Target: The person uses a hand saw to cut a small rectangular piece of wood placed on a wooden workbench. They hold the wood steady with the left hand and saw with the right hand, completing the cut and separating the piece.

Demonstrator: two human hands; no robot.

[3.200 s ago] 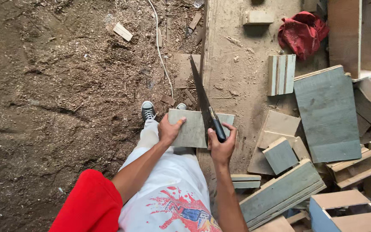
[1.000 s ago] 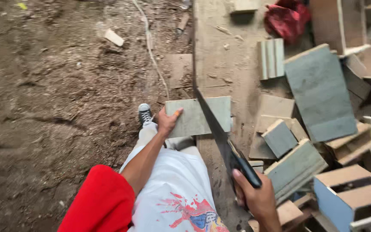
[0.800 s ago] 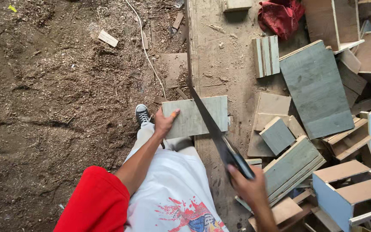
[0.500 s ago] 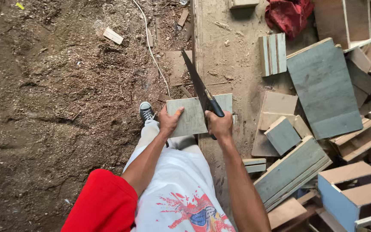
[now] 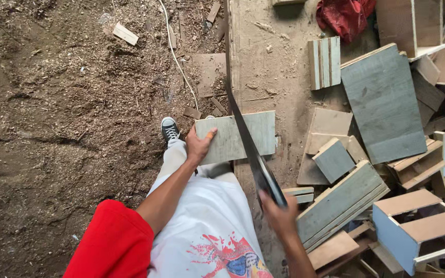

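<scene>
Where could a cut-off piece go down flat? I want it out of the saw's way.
The dusty bench top beyond the grey board is bare, bordered by grey slats. Right of the saw, the offcut pile is crowded.

Left hand (image 5: 198, 145) flat, fingers spread, arm extended forward, right hand (image 5: 279, 216) drawn back, grip closed tight

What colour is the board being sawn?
Pale grey-green board, pinned by the left hand; clearest in the head view.
</scene>
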